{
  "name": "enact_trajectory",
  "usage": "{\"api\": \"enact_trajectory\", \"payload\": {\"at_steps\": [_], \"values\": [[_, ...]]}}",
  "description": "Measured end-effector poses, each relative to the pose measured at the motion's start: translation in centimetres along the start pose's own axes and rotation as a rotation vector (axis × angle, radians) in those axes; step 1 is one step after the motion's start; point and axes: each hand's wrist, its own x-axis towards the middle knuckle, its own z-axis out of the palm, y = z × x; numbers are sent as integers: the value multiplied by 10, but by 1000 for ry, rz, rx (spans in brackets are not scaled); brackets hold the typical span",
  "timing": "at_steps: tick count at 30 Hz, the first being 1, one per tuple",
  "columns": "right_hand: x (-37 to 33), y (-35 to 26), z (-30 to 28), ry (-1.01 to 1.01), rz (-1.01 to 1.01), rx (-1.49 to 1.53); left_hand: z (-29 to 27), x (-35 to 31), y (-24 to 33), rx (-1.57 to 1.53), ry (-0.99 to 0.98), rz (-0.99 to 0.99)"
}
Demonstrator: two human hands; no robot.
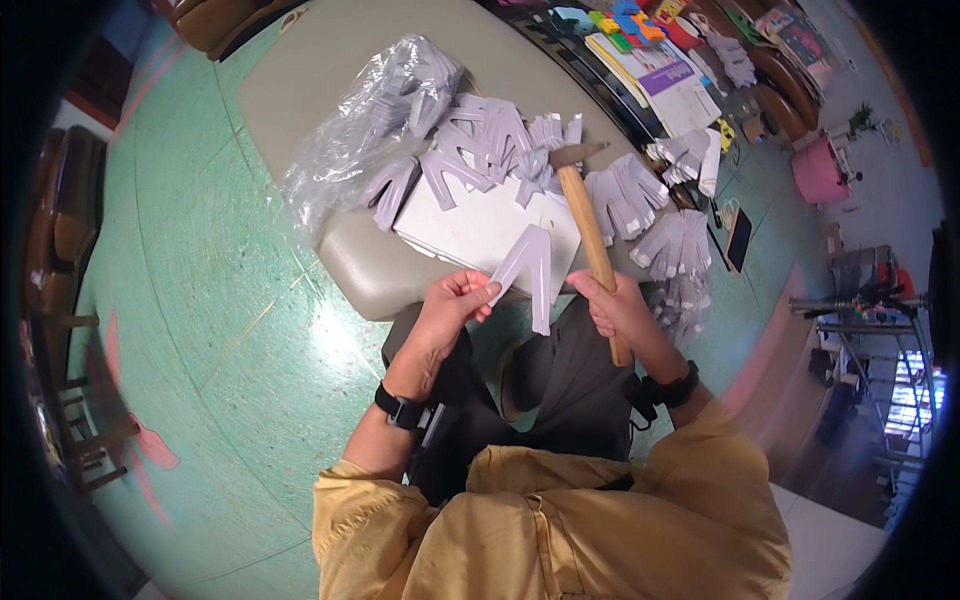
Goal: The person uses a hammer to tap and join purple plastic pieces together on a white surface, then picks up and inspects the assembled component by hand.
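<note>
Left hand [452, 305] pinches the lower end of one leg of a pale lilac V-shaped card piece [530, 270], fingers closed on it, at the near edge of the beige padded stool [300, 90]. The piece's apex points away from the person and lies over a white board [480, 225] that sits at the stool's near right corner; the free leg hangs past the stool edge over the lap. Right hand [612, 305] is clenched around the wooden handle of a hammer [590, 225], gripping near the handle's lower end, with the butt sticking out below the fist. The hammer's metal head is up by the stool's right edge, over the far end of the white board, touching or just above a heap of cut lilac pieces [490, 145]; can't tell which. A clear plastic bag [370, 120] with more lilac pieces lies on the left part of the stool, just beside the heap. More stacks of pieces [650, 215] sit off the stool's right edge. Both wrists carry black bands. Green floor [200, 250] lies under the stool.
</note>
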Motion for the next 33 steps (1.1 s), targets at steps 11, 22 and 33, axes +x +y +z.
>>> {"api": "enact_trajectory", "payload": {"at_steps": [11,22,33], "values": [[-38,-10,14,-140,-70,55,34,-53,-7,67,-128,100],[-56,-5,19,-212,-67,-86,59,-59,-2,187,-144,141],[-63,-5,29,-232,-161,-132,68,-58,-11,239,-121,177]]}}
